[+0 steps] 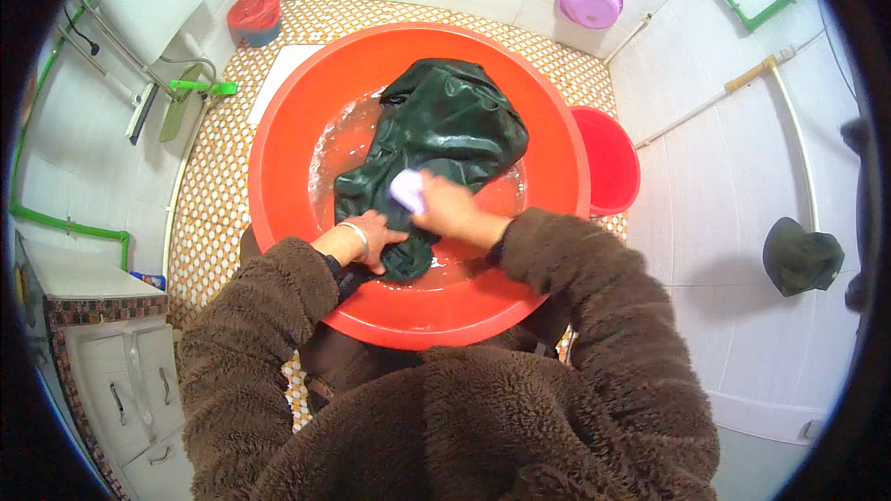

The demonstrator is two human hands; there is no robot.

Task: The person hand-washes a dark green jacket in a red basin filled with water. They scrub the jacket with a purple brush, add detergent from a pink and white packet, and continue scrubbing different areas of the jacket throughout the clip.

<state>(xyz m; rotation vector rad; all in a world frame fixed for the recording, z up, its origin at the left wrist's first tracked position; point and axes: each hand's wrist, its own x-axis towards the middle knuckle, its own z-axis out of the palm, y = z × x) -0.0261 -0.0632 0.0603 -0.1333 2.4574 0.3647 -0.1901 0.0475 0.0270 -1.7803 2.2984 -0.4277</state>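
Observation:
A large orange plastic basin (557, 125) holds shallow water. In it lies a wet, dark green garment or cloth (452, 111) with a shiny surface, bunched up and partly in the water. My left hand (372, 240), with a silver bangle at the wrist, lies with spread fingers on the near end of the wet fabric. Blurred by motion, my right hand (449, 209) grips a whitish-purple object (408, 190) against the fabric; whether it is a brush or a bar of soap I cannot tell.
Behind the basin's right side stands a red tub (612, 160). A small bucket with a red bag (255, 16) is at the back left, near a white board (282, 76) on the tiled floor. A purple basin (590, 1) and a dark cap (802, 257) hang on the walls. White cabinets (132, 390) stand left.

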